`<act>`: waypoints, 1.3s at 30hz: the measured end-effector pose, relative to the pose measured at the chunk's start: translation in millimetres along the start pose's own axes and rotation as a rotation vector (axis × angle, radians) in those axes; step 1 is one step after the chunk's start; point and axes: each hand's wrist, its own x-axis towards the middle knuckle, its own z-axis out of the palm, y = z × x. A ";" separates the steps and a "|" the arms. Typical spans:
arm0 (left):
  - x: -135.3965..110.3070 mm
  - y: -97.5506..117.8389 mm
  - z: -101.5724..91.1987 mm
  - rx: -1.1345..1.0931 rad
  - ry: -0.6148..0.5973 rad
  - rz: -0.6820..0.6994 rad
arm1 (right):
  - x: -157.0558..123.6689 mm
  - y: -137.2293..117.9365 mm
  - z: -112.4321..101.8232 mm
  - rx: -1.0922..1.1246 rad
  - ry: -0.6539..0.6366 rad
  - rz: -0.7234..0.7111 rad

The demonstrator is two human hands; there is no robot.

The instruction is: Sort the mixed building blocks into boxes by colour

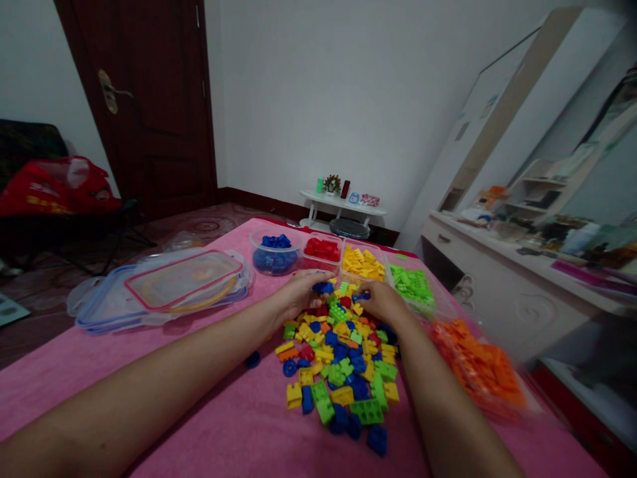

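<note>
A mixed pile of toy building blocks (pixel 343 358) in yellow, green, blue, orange and red lies on a pink cloth (pixel 209 398). At the pile's far left edge, my left hand (pixel 301 293) is closed on a blue block (pixel 324 287), its exact shape unclear. My right hand (pixel 382 302) reaches the far right of the pile, fingers pinched on a small blue block (pixel 363 295) that they partly cover. Just beyond my hands stand a round tub of blue blocks (pixel 276 253), a box of red blocks (pixel 322 249) and a box of yellow blocks (pixel 362 262).
To the right are a box of green blocks (pixel 412 284) and a blurred box of orange blocks (pixel 478 368). Stacked clear lids (pixel 169 289) lie at the left. Farther off are a low white table (pixel 343 201), a door (pixel 144 99) and a dresser (pixel 507 279).
</note>
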 end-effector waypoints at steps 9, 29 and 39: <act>1.5 1.8 -3.4 -0.200 -0.167 -0.162 | -17.5 -53.9 -45.9 0.258 0.249 -0.203; 73.2 103.8 -63.8 0.148 0.460 0.360 | -19.1 -46.9 -61.8 0.580 0.519 -0.170; 69.3 87.9 -70.7 1.141 0.410 0.584 | -14.2 -50.4 -46.1 0.339 0.162 -0.183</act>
